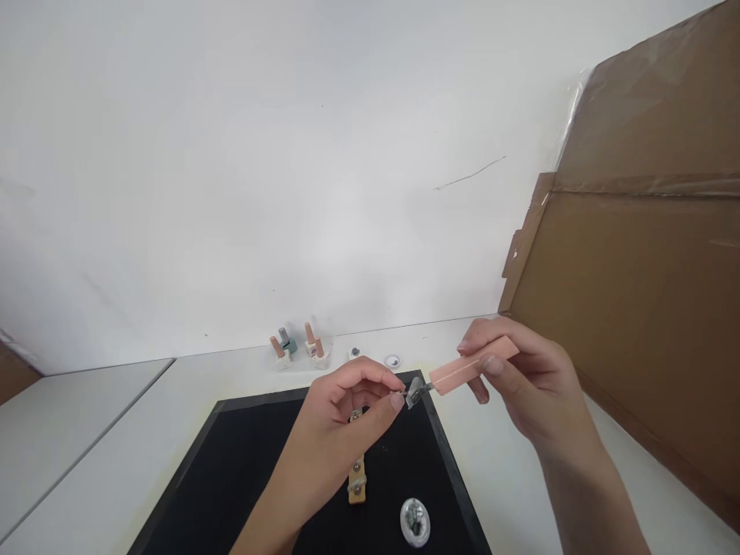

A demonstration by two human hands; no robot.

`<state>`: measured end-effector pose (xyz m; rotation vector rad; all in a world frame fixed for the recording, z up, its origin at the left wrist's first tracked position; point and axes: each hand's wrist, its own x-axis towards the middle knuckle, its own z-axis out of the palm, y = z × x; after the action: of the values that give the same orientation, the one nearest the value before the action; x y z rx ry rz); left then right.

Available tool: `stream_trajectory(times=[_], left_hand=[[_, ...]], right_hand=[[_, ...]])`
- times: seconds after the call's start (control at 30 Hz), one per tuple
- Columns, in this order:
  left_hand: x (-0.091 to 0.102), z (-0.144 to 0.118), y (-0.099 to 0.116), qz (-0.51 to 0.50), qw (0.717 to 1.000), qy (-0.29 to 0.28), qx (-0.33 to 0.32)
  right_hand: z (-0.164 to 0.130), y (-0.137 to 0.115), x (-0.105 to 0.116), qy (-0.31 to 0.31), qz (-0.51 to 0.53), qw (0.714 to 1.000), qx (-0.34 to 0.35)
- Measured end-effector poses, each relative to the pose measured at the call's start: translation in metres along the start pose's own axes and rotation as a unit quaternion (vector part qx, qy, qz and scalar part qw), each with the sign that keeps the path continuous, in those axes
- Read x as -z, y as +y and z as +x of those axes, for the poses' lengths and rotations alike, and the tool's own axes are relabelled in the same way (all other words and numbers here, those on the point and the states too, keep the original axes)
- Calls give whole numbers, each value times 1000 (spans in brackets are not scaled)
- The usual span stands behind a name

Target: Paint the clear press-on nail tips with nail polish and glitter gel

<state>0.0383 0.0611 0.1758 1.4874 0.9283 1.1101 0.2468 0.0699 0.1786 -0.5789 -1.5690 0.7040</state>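
My right hand [523, 381] grips a pink nail polish brush cap [471, 366], with its small brush tip pointing left. My left hand [347, 408] pinches a small clear artificial nail [414, 391] on a thin stick, held right at the brush tip. Both hands hover above the far edge of a black mat [231, 470]. Below my left hand a tan strip [357, 482] with small studs lies on the mat, partly hidden by the hand.
A small silvery oval piece [415, 522] lies on the mat near its front right. Several nail polish bottles [297, 347] stand at the back of the white table by the wall. A large cardboard sheet [636, 293] leans at the right.
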Motion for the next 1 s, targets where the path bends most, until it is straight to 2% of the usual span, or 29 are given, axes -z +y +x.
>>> stream_trajectory(times=[0.37,1.0], left_hand=[[3,0,-3,-36,999,-27,-11],[6,-2,-3,-52,998,-35,1]], right_hand=[[0,1,0,1,2,1000,6],[0,0,0,27,9,1000,-10]])
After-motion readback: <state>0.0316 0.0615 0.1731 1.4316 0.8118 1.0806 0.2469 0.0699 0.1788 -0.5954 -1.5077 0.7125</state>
